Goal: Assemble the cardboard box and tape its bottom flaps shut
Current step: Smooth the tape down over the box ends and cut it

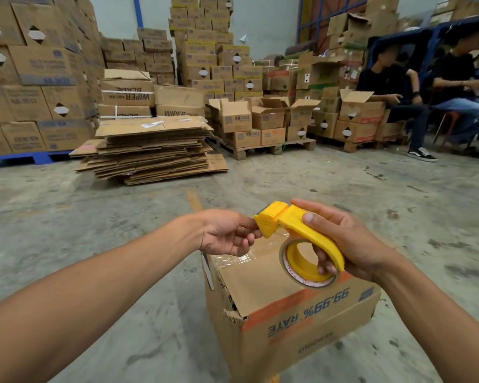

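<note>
Cardboard box (291, 308) set on concrete floor (122, 217) with print upside down, yellow tape dispenser (302, 239) gripped above it by right hand (349, 241), tape end pinched at cutter by left hand (227, 233), flattened cardboard stack (150, 150) beyond

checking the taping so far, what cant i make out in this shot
- Head view: centre seam of the box flaps, hidden by the tape dispenser and both hands.
- Free tape end: left hand fingers cover it.
- Box base: cut off by the bottom edge.
</note>
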The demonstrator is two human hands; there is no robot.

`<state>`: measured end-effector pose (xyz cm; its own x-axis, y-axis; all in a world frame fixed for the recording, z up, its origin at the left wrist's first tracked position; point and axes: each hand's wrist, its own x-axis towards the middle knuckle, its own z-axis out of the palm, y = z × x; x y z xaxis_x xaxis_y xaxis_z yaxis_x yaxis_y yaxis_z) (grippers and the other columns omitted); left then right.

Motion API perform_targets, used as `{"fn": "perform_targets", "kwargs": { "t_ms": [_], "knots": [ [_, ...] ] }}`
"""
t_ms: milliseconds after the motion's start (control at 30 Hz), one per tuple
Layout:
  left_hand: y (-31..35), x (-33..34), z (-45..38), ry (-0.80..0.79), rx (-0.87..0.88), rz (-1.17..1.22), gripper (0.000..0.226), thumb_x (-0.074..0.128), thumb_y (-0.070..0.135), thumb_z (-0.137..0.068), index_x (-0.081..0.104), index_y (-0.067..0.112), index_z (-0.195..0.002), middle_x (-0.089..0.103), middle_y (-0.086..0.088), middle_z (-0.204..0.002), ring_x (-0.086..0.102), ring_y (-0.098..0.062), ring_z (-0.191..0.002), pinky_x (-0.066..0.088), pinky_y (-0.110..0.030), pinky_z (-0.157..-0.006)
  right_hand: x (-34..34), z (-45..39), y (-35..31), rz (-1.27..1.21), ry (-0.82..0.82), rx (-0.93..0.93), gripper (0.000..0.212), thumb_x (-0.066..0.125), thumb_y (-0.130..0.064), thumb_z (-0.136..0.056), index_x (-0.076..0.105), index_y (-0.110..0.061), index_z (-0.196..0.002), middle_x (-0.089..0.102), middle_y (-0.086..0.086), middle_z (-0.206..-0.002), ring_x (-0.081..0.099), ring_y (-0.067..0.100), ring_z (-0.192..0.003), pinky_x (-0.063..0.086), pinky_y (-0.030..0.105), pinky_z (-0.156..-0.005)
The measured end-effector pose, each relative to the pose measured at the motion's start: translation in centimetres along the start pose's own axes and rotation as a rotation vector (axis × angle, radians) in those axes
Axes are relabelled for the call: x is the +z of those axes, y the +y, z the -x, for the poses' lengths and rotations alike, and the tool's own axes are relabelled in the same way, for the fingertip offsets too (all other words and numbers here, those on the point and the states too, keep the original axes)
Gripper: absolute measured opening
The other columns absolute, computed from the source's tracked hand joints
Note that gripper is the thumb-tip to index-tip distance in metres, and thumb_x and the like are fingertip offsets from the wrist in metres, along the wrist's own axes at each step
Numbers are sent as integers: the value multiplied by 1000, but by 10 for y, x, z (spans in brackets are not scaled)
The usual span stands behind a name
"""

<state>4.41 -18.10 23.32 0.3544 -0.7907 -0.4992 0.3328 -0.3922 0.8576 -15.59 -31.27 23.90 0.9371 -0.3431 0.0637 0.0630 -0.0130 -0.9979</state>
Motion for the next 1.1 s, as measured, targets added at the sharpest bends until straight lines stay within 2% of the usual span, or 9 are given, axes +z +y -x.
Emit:
{"fn": "perform_targets", "kwargs": {
  "t_ms": [100, 200, 367, 500, 633, 833, 1000, 1100],
  "knots": [
    [0, -11, -14, 89, 72, -172, 21, 50, 0, -94, 60, 6, -77, 56, -5, -63, 46, -6, -45, 41, -16, -42, 13, -5, 2, 53, 3, 35, 39, 61, -22, -93, 58, -26, -132, 64, 9, -60, 53, 20, -38, 49, 28, -35],
    [8, -33, -26, 161, 124, -369, 19, 53, 4, -95, 63, 9, -79, 54, -3, -63, 44, -5, -46, 39, -16, -42, 27, -8, 7, 71, -1, 79, 40, 63, -22, -94, 56, -24, -133, 69, 11, -72, 54, 29, -45, 52, 31, -38],
    [15, -110, -44, 406, 148, -553, 14, 59, 13, -94, 62, 12, -81, 55, -1, -65, 42, -8, -53, 36, -21, -49, 27, 1, 5, 57, -47, 235, 33, 61, -23, -94, 57, -25, -127, 59, 14, -56, 51, 24, -36, 49, 28, -36],
    [22, -127, -72, 429, 190, -676, 11, 59, 18, -95, 62, 14, -85, 54, -4, -70, 39, -13, -59, 35, -25, -51, 45, -12, 14, -2, 3, 252, 33, 63, -21, -94, 56, -25, -127, 59, 23, -67, 52, 26, -36, 48, 29, -37],
    [25, -137, -104, 482, 200, -853, 13, 52, 21, -97, 59, 18, -87, 49, -4, -76, 40, -16, -68, 35, -27, -56, 72, -47, 34, 0, 76, 230, 36, 62, -19, -95, 52, -23, -129, 63, 17, -61, 52, 26, -34, 48, 29, -38],
    [0, -174, -138, 559, 139, -805, 11, 48, 22, -98, 56, 19, -91, 46, -3, -81, 38, -16, -71, 34, -25, -58, 98, -91, 59, -26, 97, 303, 37, 62, -21, -95, 50, -24, -130, 57, 23, -83, 51, 24, -31, 47, 28, -35],
    [-15, -189, -156, 560, 112, -768, 10, 47, 21, -97, 56, 19, -92, 48, 0, -86, 41, -18, -79, 36, -28, -63, 103, -107, 75, -24, 88, 338, 37, 61, -21, -96, 48, -25, -131, 59, 16, -73, 52, 26, -31, 48, 30, -36],
    [-18, -191, -162, 555, 130, -769, 13, 47, 19, -96, 57, 19, -88, 50, -1, -86, 41, -17, -74, 34, -27, -60, 102, -110, 79, -15, 86, 351, 39, 61, -21, -96, 47, -25, -132, 58, 19, -81, 53, 26, -31, 46, 27, -37]
  ]
}}
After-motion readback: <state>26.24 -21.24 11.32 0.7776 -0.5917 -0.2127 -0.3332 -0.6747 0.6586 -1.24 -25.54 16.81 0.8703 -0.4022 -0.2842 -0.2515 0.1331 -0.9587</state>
